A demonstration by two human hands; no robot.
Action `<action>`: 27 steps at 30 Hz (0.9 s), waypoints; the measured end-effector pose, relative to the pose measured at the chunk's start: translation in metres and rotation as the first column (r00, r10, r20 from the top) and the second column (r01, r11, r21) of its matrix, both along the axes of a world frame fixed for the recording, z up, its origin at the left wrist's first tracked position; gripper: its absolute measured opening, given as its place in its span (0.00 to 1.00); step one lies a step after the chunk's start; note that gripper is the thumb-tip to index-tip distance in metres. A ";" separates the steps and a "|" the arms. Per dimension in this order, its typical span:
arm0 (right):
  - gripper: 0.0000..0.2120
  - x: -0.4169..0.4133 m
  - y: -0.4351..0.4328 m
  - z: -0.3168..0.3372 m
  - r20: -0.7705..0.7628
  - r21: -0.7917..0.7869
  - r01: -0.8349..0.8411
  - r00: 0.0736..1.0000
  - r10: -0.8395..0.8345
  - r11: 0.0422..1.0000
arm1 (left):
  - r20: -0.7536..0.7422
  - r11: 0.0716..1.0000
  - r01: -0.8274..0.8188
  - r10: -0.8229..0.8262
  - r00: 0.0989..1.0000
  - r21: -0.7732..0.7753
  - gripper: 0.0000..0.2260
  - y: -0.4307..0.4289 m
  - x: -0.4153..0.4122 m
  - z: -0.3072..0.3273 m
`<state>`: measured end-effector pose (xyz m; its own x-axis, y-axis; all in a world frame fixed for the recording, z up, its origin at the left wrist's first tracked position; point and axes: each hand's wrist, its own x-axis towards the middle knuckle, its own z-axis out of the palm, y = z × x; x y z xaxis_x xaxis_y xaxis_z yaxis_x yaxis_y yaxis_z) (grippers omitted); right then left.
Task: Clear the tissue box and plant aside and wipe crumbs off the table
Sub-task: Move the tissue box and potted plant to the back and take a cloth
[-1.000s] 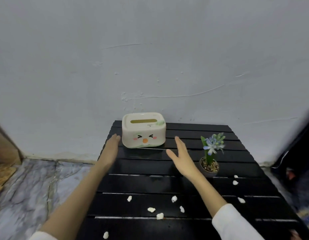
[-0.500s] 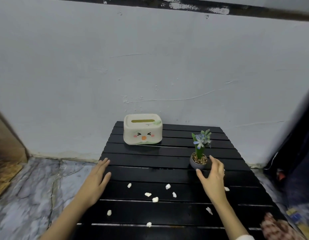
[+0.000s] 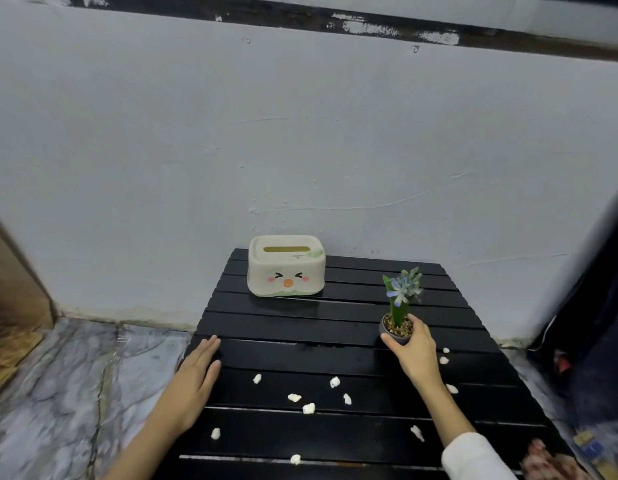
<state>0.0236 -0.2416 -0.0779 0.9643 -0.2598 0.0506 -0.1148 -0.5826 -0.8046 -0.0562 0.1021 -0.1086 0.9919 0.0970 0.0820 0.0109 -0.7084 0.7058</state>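
A cream tissue box (image 3: 286, 265) with a cartoon face stands at the back left of the black slatted table (image 3: 335, 355). A small potted plant (image 3: 399, 308) with blue flowers stands towards the right of the table. My right hand (image 3: 414, 346) is wrapped around its grey pot from the near side. My left hand (image 3: 195, 381) lies flat, fingers together, on the table's left edge and holds nothing. Several white crumbs (image 3: 308, 407) are scattered over the near half of the table.
A grey wall rises right behind the table. Marbled floor (image 3: 65, 393) lies to the left, with a wooden board (image 3: 13, 292) at the far left. Dark objects stand at the right, and a patterned cloth (image 3: 549, 462) shows at the bottom right corner.
Both hands drew back from the sides of the tissue box. My right hand went to the plant and closed around its pot. My left hand settled on the table's left edge.
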 end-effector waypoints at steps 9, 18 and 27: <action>0.31 0.044 0.011 0.015 0.105 -0.002 -0.008 0.994 0.008 1.000 | 0.005 0.993 0.003 -0.004 1.000 0.115 0.21 -0.001 0.002 -0.006; 0.29 0.124 0.047 0.011 0.032 0.019 -0.103 0.994 0.102 0.995 | 0.020 0.993 -0.021 0.019 1.000 0.118 0.21 -0.002 0.004 -0.008; 0.37 0.134 0.064 -0.004 -0.072 0.028 -0.191 0.979 0.192 0.981 | 0.010 0.993 -0.009 0.007 1.000 0.114 0.21 -0.002 0.004 -0.006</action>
